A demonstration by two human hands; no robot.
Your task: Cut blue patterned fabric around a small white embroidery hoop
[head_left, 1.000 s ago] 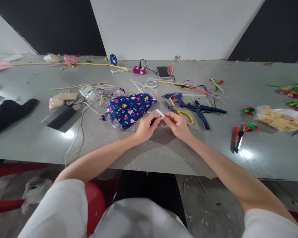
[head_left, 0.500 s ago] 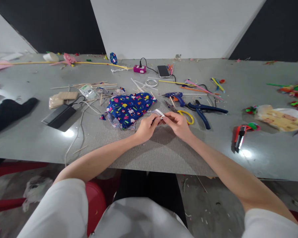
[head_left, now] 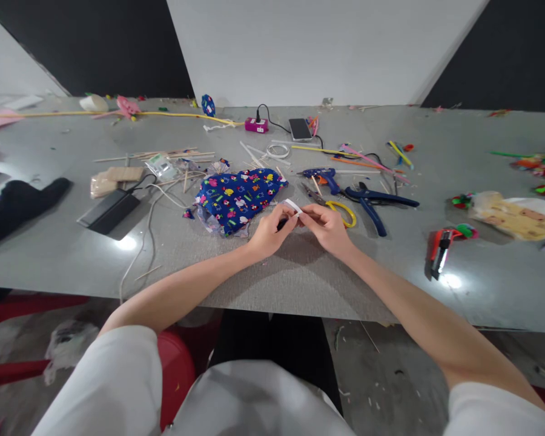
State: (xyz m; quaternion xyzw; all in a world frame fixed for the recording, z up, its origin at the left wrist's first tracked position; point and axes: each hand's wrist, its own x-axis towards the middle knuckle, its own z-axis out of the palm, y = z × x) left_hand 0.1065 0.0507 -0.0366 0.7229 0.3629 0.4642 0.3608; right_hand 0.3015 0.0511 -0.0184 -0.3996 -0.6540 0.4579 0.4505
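Both hands meet over the grey table, fingertips pinching a small white strip (head_left: 293, 206). My left hand (head_left: 269, 233) is closed on its near left side, with something dark partly showing under the thumb. Opposite it, my right hand (head_left: 327, 229) pinches the strip's right end. Just left of the hands lies a blue patterned cloth (head_left: 238, 200) with colourful figures. Yellow-handled scissors (head_left: 345, 212) rest right behind my right hand, partly covered by it. A blue glue gun (head_left: 326, 177) and dark blue pliers (head_left: 367, 200) lie beyond.
A red utility knife (head_left: 441, 251) lies to the right near a printed bag (head_left: 513, 215). At left are a black box-shaped device (head_left: 109, 212) and a pale cable (head_left: 151, 233). Behind stand a phone (head_left: 300, 129), a purple power socket (head_left: 256, 125) and a white wire coil (head_left: 277, 151).
My left thumb has shifted toward the right fingertips, and more of the dark thing beneath it shows. Both hands stay at the white strip; the table items have not moved.
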